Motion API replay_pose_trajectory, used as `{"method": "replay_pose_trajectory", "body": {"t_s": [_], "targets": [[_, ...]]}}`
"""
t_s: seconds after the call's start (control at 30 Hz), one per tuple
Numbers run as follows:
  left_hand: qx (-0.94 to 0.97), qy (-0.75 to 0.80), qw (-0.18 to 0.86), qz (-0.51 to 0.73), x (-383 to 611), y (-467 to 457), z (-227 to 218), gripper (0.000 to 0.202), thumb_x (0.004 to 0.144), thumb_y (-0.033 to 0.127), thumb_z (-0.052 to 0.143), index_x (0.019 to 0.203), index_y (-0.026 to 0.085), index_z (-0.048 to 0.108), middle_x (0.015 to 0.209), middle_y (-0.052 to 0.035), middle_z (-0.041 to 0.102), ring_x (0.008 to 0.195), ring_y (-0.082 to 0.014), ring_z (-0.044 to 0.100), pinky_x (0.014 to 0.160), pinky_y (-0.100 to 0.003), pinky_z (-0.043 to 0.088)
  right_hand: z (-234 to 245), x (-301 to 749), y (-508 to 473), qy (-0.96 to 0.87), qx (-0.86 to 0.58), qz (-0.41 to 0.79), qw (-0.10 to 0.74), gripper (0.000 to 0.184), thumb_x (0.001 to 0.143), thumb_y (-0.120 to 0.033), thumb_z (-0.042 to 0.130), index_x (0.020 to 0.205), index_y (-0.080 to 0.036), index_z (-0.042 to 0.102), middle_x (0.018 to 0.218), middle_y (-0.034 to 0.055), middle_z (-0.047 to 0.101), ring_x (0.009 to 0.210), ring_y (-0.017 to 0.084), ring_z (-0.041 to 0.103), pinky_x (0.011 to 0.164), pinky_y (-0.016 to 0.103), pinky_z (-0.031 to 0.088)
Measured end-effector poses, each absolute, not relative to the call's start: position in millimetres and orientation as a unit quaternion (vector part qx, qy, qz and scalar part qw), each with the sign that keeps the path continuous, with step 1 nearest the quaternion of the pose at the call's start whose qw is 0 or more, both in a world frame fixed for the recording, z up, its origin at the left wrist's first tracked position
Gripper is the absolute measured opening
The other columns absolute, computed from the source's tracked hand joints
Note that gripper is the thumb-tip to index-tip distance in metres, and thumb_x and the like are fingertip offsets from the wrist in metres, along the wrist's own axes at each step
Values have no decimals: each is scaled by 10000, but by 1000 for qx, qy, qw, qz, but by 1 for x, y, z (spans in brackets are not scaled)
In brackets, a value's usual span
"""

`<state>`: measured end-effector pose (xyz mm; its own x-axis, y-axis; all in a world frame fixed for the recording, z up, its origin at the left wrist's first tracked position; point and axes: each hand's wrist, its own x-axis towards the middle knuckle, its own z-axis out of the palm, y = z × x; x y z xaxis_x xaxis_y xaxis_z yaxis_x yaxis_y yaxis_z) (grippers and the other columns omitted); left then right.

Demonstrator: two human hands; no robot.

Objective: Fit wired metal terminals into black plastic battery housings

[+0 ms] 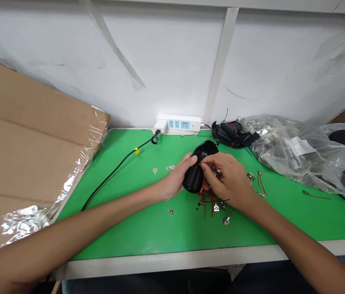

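So the worktop (123, 239) is green with a pale front edge, and both forearms cross that edge, one toward each side. Back edge runs along the white wall (172, 61), where a power strip (193, 123) sits with a white adapter (160, 124) plugged in. Cardboard (38, 139) slants along the left edge, and a clear plastic bag (282, 149) is slumped over the back right. Most of the bare green is left of the hands, with just a black cable (108, 177) and a few little metal tabs (171, 212) on it. There's another bare stretch near the front right. Tighter spot is right under the hands: a loose heap of wired metal contacts (216, 207).

Now the fingers. The black plastic shell (193, 179) is around the middle, held up over the worktop and tilted, hollow end toward the back. Left hand (174, 179) has it gripped, thumb on top; the other fingers are mostly hidden behind it. Right hand (233, 179) has thumb and index tips pinched together on a thin red wire (217, 164), right at the shell's middle. More black plastic parts (230, 134) lie behind, beside the bag.
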<state>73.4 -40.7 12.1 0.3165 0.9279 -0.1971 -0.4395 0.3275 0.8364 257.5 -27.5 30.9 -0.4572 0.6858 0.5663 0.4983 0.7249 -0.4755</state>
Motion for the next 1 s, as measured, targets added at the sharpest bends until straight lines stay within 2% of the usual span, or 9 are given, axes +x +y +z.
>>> {"method": "replay_pose_trajectory", "body": {"t_s": [0.2,0.37,0.53,0.77,0.87,1.0], "targets": [[332,349,745,461,74,-40,10,490,895,621,744,1106,185,671,892,-41,710,708,-181,677,624,-287,575,30,257,-28,-841,-353,117,393,107,1059,-266,573,1030,-235,671,935,44,738,876,230,669,826,386,473],[343,342,736,473,74,-39,9,487,887,609,759,1101,179,675,916,-49,711,781,-195,690,660,-278,567,29,256,-29,-843,-352,106,393,98,1051,-263,580,1016,-233,666,903,41,725,848,225,656,810,387,468],[359,355,723,472,74,-39,8,443,896,593,751,1074,206,628,912,-11,652,837,-194,646,686,-282,556,28,255,-29,-845,-353,90,392,100,1050,-260,584,995,-230,661,883,45,724,828,228,642,802,397,453],[376,348,715,476,73,-39,8,405,899,510,758,1130,213,606,967,-6,654,907,-192,633,799,-289,540,27,254,-30,-856,-338,71,384,106,1054,-233,565,988,-232,648,872,51,714,826,238,631,809,406,442],[392,360,707,465,72,-40,8,389,906,487,754,1139,221,591,961,0,652,882,-176,621,780,-271,524,26,253,-31,-858,-332,70,384,118,1054,-222,556,972,-228,641,857,51,698,813,238,617,801,405,438],[410,375,686,470,72,-42,10,324,913,468,715,1054,214,571,872,20,602,767,-148,592,697,-250,522,24,252,-31,-865,-330,76,370,134,1057,-207,541,968,-225,641,865,54,693,818,238,600,793,401,429]]}}
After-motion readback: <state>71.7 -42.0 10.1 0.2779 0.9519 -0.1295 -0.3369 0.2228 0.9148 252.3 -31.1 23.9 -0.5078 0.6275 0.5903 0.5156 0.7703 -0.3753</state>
